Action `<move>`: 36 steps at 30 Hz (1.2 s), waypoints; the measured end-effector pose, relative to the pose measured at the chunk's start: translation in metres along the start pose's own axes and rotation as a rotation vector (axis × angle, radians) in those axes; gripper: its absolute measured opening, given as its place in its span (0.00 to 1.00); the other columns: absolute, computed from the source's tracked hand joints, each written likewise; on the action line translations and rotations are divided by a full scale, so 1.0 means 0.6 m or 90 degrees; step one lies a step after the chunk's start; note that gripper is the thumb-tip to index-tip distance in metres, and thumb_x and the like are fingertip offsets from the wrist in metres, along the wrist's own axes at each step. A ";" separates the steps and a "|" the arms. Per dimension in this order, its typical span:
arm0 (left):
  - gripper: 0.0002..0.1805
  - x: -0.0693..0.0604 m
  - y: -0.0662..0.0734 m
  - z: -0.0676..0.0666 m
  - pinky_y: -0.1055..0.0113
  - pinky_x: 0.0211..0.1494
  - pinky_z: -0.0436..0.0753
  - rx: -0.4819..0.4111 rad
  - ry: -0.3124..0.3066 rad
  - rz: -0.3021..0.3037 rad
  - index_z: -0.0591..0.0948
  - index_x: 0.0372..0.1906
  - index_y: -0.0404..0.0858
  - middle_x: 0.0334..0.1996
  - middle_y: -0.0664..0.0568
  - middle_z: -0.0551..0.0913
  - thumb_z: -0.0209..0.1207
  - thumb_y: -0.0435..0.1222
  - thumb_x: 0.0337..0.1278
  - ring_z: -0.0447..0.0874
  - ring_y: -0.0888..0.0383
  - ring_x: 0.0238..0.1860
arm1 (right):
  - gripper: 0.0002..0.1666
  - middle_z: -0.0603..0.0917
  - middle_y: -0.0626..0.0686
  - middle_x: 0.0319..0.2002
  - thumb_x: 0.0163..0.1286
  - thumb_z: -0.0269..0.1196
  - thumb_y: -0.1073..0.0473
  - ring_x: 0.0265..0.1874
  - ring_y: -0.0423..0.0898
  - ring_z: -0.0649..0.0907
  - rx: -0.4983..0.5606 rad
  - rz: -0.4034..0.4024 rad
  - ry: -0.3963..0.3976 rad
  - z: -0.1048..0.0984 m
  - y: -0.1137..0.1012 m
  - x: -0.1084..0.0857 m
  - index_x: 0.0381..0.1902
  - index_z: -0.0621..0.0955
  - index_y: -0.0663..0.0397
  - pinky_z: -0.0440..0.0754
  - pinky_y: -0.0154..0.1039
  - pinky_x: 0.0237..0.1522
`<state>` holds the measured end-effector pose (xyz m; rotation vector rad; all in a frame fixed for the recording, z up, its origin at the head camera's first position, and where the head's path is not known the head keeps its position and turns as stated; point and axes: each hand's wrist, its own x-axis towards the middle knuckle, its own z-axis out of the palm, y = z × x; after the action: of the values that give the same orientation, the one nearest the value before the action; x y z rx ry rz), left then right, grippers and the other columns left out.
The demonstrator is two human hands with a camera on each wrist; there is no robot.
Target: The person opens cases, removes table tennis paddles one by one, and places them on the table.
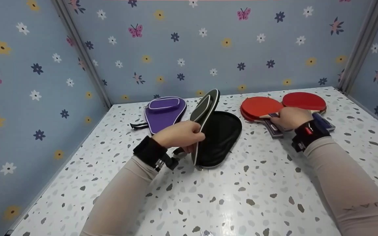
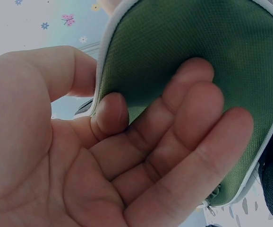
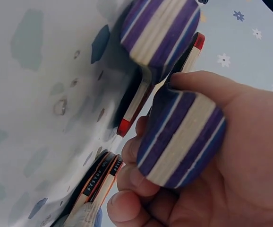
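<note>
A dark green paddle case (image 1: 203, 109) with pale piping lies open, its black lower half (image 1: 223, 137) flat on the table. My left hand (image 1: 180, 134) holds the raised flap by its edge; in the left wrist view its fingers lie against the green fabric (image 2: 141, 52). At the right, my right hand (image 1: 292, 118) grips the handle (image 3: 183, 139) of an orange-red table tennis paddle (image 1: 261, 106), the upper one of a stacked pair. The lower paddle's handle (image 3: 162, 30) sits beside it, striped purple and cream at the end.
A purple paddle case (image 1: 162, 113) with a black strap lies left of the green one. Another pair of red paddles (image 1: 304, 101) lies at the back right, handles partly behind my right hand. Patterned panels (image 1: 192, 49) bound the speckled table (image 1: 235, 203) at the back and sides.
</note>
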<state>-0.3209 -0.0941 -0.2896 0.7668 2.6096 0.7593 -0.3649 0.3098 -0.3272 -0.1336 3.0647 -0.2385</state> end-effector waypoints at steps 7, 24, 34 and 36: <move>0.13 0.000 0.001 0.000 0.46 0.44 0.93 0.006 -0.002 -0.003 0.77 0.34 0.40 0.29 0.46 0.90 0.53 0.40 0.78 0.94 0.49 0.29 | 0.30 0.76 0.53 0.23 0.86 0.55 0.42 0.28 0.55 0.79 -0.016 0.007 -0.005 0.003 0.001 0.000 0.24 0.78 0.53 0.73 0.48 0.34; 0.14 0.002 -0.003 0.001 0.44 0.46 0.93 -0.005 -0.005 -0.005 0.76 0.32 0.39 0.29 0.45 0.90 0.54 0.40 0.79 0.94 0.50 0.30 | 0.32 0.75 0.52 0.20 0.86 0.58 0.40 0.26 0.53 0.77 -0.002 0.021 -0.006 0.004 0.008 -0.003 0.23 0.80 0.53 0.72 0.47 0.35; 0.14 0.002 -0.001 0.001 0.44 0.46 0.93 -0.002 -0.006 -0.012 0.76 0.33 0.39 0.30 0.46 0.90 0.54 0.40 0.79 0.94 0.51 0.30 | 0.33 0.74 0.50 0.18 0.84 0.58 0.39 0.25 0.53 0.78 0.004 0.034 -0.008 0.005 0.009 -0.001 0.19 0.79 0.51 0.72 0.47 0.33; 0.13 0.002 0.000 0.001 0.45 0.45 0.93 0.001 -0.003 -0.009 0.76 0.33 0.39 0.30 0.46 0.90 0.54 0.40 0.79 0.94 0.51 0.29 | 0.33 0.74 0.50 0.18 0.84 0.58 0.39 0.25 0.53 0.78 0.004 0.037 -0.008 0.005 0.009 0.000 0.18 0.79 0.50 0.71 0.47 0.33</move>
<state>-0.3216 -0.0931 -0.2905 0.7480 2.6092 0.7498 -0.3649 0.3148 -0.3312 -0.0455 3.0493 -0.2425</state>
